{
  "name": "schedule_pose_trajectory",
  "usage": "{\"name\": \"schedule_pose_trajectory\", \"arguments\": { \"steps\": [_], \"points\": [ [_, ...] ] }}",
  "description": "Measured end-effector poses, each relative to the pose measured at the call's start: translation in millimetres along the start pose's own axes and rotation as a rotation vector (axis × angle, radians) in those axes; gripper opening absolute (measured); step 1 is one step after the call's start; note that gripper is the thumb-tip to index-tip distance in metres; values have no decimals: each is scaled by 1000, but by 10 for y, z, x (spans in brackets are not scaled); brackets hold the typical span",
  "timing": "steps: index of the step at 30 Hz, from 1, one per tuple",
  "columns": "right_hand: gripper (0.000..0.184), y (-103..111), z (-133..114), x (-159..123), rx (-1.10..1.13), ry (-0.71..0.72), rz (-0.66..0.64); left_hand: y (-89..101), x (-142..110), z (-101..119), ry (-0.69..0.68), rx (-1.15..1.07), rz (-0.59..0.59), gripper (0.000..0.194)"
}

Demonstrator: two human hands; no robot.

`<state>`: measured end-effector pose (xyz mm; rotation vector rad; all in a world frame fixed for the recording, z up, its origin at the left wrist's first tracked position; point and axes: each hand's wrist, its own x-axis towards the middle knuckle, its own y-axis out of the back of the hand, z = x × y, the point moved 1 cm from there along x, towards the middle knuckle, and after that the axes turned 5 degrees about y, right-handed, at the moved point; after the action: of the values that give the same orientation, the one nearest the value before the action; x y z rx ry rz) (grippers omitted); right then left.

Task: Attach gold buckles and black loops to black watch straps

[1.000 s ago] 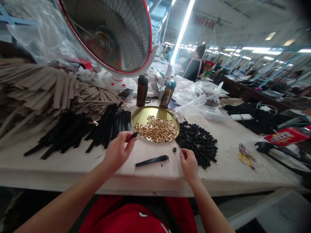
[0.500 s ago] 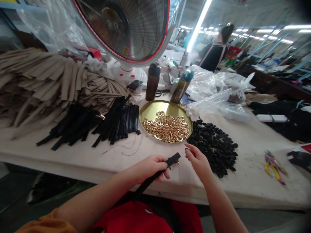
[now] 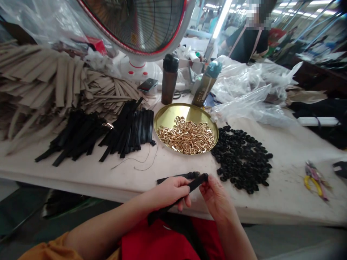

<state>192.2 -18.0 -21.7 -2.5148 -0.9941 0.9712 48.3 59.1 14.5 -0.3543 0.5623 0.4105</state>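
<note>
My left hand (image 3: 177,189) is closed around a black strap (image 3: 173,203), whose lower end hangs toward my lap. At the strap's upper tip, my right hand (image 3: 215,196) pinches with thumb and fingers; a small black loop seems to be there, partly hidden by the fingers. Just behind my left hand lies another black strap (image 3: 173,177) with a bit of shiny metal at its end. Beyond my hands stands a round gold tray (image 3: 187,109) with a heap of gold buckles (image 3: 189,137). To its right spreads a pile of small black loops (image 3: 242,159).
Black straps (image 3: 138,130) and beige strips (image 3: 46,77) are heaped at left. Behind the tray stand a dark bottle (image 3: 169,81), a tilted bottle (image 3: 207,85) and a fan (image 3: 135,25). Pliers (image 3: 316,182) lie at right, plastic bags (image 3: 252,94) farther back. A person (image 3: 248,41) is in the background.
My right hand has come from beside the strap with a small black piece and now touches the strap's tip. The view has shifted slightly. The second strap now shows behind my left hand.
</note>
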Motion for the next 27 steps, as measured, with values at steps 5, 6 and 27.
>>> {"name": "schedule_pose_trajectory", "arguments": {
  "steps": [5, 6, 27],
  "points": [
    [27, -53, 47, -145, -131, 61, -77, 31, -103, -48, -99, 464, 219, 26],
    [29, -40, 51, -174, -207, 97, -89, 43, -131, -49, -111, 524, 253, 26],
    [27, -123, -349, 296, -1052, 677, -150, 211, -61, 5, -249, 197, 353, 36]
  ]
}}
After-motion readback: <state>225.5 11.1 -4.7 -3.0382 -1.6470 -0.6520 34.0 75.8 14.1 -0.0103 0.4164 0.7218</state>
